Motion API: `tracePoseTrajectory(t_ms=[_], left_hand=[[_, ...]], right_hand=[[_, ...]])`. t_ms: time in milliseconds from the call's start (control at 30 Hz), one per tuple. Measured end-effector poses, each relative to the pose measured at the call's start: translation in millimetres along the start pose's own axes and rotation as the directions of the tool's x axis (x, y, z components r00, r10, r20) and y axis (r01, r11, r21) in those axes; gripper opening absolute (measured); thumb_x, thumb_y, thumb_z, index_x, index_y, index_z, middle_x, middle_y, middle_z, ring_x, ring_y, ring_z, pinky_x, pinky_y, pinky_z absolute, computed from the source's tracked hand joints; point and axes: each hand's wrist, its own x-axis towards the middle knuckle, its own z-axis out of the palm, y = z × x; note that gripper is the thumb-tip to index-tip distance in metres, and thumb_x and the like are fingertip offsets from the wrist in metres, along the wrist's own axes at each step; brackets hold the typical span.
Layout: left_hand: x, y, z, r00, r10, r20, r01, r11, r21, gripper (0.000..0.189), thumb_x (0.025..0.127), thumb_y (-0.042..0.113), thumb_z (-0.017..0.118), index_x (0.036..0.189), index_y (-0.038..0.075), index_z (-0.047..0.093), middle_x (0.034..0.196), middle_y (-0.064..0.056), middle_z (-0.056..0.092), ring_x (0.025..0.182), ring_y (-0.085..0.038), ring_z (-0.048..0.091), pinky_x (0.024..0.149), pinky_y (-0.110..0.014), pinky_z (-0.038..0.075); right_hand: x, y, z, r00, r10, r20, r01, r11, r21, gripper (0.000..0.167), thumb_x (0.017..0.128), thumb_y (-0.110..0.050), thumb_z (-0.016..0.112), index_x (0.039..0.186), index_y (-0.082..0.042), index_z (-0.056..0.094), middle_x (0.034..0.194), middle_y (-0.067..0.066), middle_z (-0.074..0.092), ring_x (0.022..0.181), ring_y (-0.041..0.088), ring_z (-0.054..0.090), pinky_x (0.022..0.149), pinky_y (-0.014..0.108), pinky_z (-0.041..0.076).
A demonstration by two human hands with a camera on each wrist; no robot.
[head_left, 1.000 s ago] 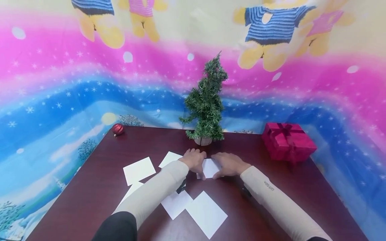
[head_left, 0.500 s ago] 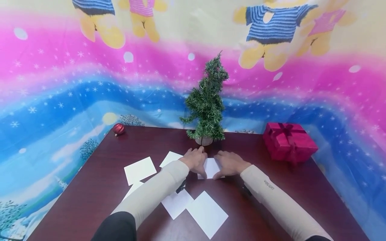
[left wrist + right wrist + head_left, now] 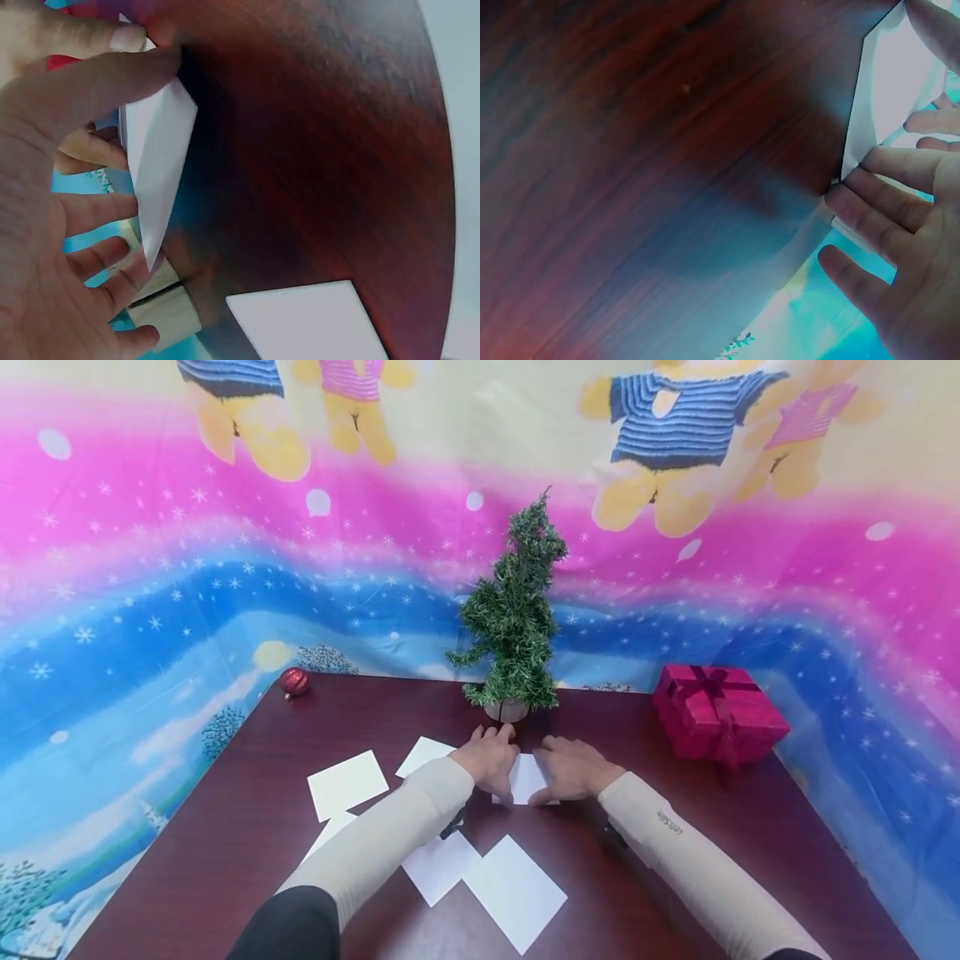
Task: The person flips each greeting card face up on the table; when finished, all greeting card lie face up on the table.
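A white card (image 3: 528,781) with a crease lies between my two hands, in front of the small artificial tree. My left hand (image 3: 489,762) grips its left side, thumb toward me and fingers toward the tree. From the left wrist view, the thumb (image 3: 97,86) presses on the card (image 3: 159,150), whose faces meet along a fold. On the opposite side my right hand (image 3: 573,768) holds it between thumb and fingers. In the right wrist view the fingertips touch the card's (image 3: 896,82) far edge, while the little finger (image 3: 851,277) stays apart. Both hands cover the card's sides.
More white cards lie nearby, including one in front (image 3: 516,893) and one at left (image 3: 348,785); my left forearm covers parts of some. Behind stand the tree (image 3: 513,610), a red gift box (image 3: 720,714) at right and a red bauble (image 3: 294,682) at back left of the table (image 3: 637,877).
My left hand has shifted very slightly to the right along the card. The right hand, the other cards and the tree stay in place.
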Motion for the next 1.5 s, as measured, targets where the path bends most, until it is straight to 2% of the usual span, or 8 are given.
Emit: tracePoseTrajectory(t_ms=[133, 267, 433, 700, 867, 1133, 1333, 1500], left_hand=[[0.2, -0.8, 1.3, 1.000, 0.016, -0.012, -0.015, 1.000, 0.022, 0.080, 0.068, 0.062, 0.079, 0.129, 0.014, 0.063, 0.128, -0.004, 0.055, 0.119, -0.027, 0.049, 0.111, -0.052, 0.031], [-0.5, -4.3, 1.3, 0.999, 0.021, -0.048, -0.022, 0.999, -0.025, 0.079, 0.068, 0.060, 0.078, 0.132, 0.018, 0.060, 0.120, 0.000, 0.058, 0.110, -0.024, 0.053, 0.107, -0.053, 0.037], [-1.6, -8.7, -1.9, 0.997, 0.021, -0.075, -0.024, 0.999, -0.033, 0.087, 0.067, 0.064, 0.077, 0.139, 0.022, 0.054, 0.124, 0.000, 0.058, 0.112, -0.024, 0.054, 0.107, -0.057, 0.035], [-4.5, -12.6, -1.2, 0.999, -0.019, -0.037, 0.019, 1.000, -0.004, 0.095, 0.065, 0.070, 0.077, 0.138, 0.013, 0.055, 0.131, -0.003, 0.057, 0.123, -0.024, 0.050, 0.111, -0.055, 0.030], [-3.8, -8.5, -3.9, 0.997, -0.007, -0.075, 0.006, 1.000, -0.019, 0.090, 0.066, 0.068, 0.077, 0.135, 0.013, 0.056, 0.126, -0.002, 0.057, 0.119, -0.022, 0.052, 0.108, -0.058, 0.034], [-6.6, -4.7, -5.4, 0.995, 0.016, -0.094, -0.019, 0.999, -0.035, 0.103, 0.063, 0.076, 0.075, 0.141, 0.013, 0.052, 0.127, -0.001, 0.056, 0.119, -0.022, 0.051, 0.109, -0.057, 0.033], [-15.3, -16.9, -1.4, 1.000, -0.016, 0.002, 0.016, 0.981, -0.193, 0.130, 0.059, 0.078, 0.079, 0.160, 0.017, 0.024, 0.153, -0.007, 0.043, 0.139, -0.028, 0.040, 0.115, -0.055, 0.025], [-15.4, -20.8, 0.3, 1.000, -0.019, 0.005, 0.020, 0.969, -0.247, 0.131, 0.060, 0.074, 0.081, 0.160, 0.014, 0.021, 0.152, -0.009, 0.044, 0.139, -0.028, 0.041, 0.115, -0.053, 0.024]], right_hand=[[0.8, -0.4, 0.1, 1.000, -0.001, -0.006, 0.001, 1.000, 0.012, 0.093, 0.067, -0.075, 0.074, 0.129, -0.008, 0.059, 0.107, 0.003, 0.054, 0.090, 0.019, 0.051, 0.077, 0.040, 0.048], [2.2, -1.0, -3.7, 0.999, 0.035, -0.003, -0.035, 0.999, 0.008, 0.099, 0.061, -0.077, 0.076, 0.130, -0.009, 0.054, 0.109, 0.002, 0.053, 0.093, 0.020, 0.051, 0.081, 0.043, 0.048], [3.1, 1.0, -9.0, 0.998, 0.062, -0.016, -0.062, 0.998, -0.001, 0.097, 0.061, -0.075, 0.076, 0.129, -0.011, 0.054, 0.109, 0.003, 0.055, 0.095, 0.021, 0.052, 0.080, 0.046, 0.049], [1.1, 1.9, -14.8, 0.999, 0.040, -0.025, -0.041, 0.999, -0.011, 0.093, 0.061, -0.072, 0.077, 0.127, -0.010, 0.055, 0.109, 0.003, 0.058, 0.095, 0.019, 0.054, 0.083, 0.045, 0.050], [0.7, -7.1, -19.4, 0.998, 0.008, -0.067, -0.009, 1.000, -0.014, 0.103, 0.060, -0.075, 0.076, 0.135, -0.008, 0.053, 0.118, 0.006, 0.058, 0.105, 0.024, 0.053, 0.094, 0.053, 0.045], [1.2, -11.7, -20.7, 0.996, -0.001, -0.087, -0.001, 1.000, -0.028, 0.097, 0.059, -0.076, 0.075, 0.129, -0.013, 0.056, 0.109, 0.001, 0.055, 0.098, 0.021, 0.050, 0.091, 0.051, 0.046], [-4.8, -1.7, -18.0, 0.995, 0.000, -0.097, 0.008, 0.996, 0.087, 0.096, 0.057, -0.065, 0.083, 0.133, -0.014, 0.054, 0.112, 0.000, 0.056, 0.091, 0.016, 0.052, 0.076, 0.037, 0.050], [-8.2, -3.9, -23.0, 0.992, 0.028, -0.126, -0.001, 0.977, 0.215, 0.102, 0.059, -0.062, 0.086, 0.142, -0.016, 0.047, 0.127, 0.001, 0.053, 0.098, 0.018, 0.053, 0.082, 0.039, 0.051]])
